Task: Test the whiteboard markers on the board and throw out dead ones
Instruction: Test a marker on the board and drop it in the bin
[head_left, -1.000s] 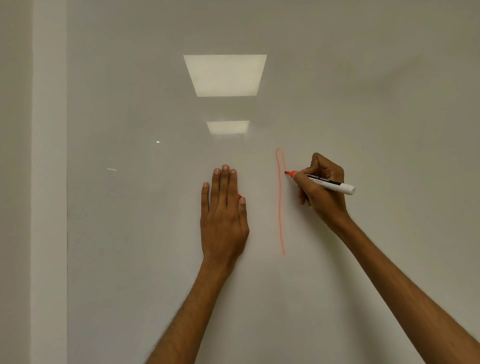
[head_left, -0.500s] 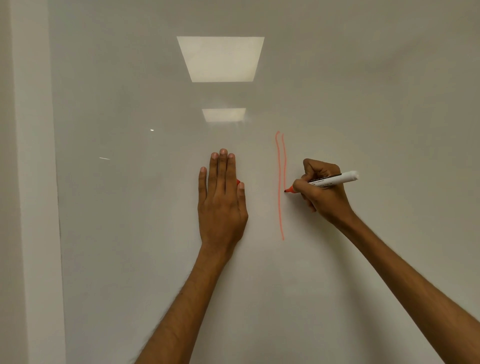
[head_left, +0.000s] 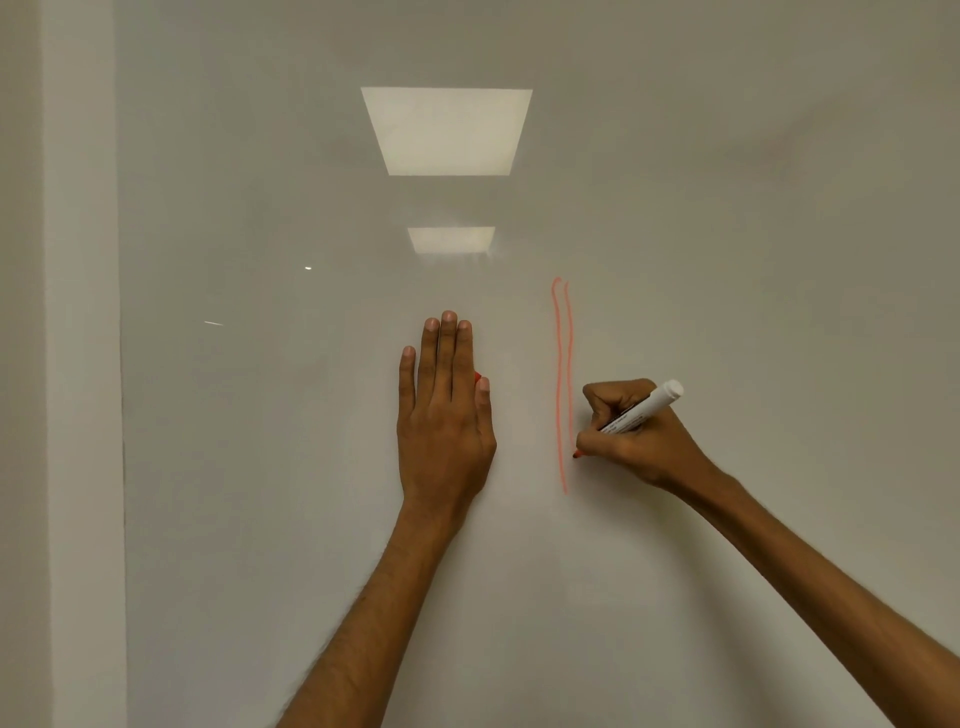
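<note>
Ink check: marker (head_left: 639, 410) tip on the whiteboard (head_left: 727, 260), two pale red-orange lines (head_left: 559, 374) drawn.
Our right hand (head_left: 631, 436) grips the white-barrelled marker, fingers curled round it, and the red tip touches the board near the lower end of the right-hand stroke. We log the lines as vertical, side by side, joined at the top. Black print on the barrel label is too small for us to read. Our left hand (head_left: 444, 415) lies flat on the board, fingers straight; a red sliver (head_left: 477, 376) shows beside its index finger.

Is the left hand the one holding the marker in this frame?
No, the right hand grips the marker, tip against the whiteboard, while the left hand lies flat on it.
</note>
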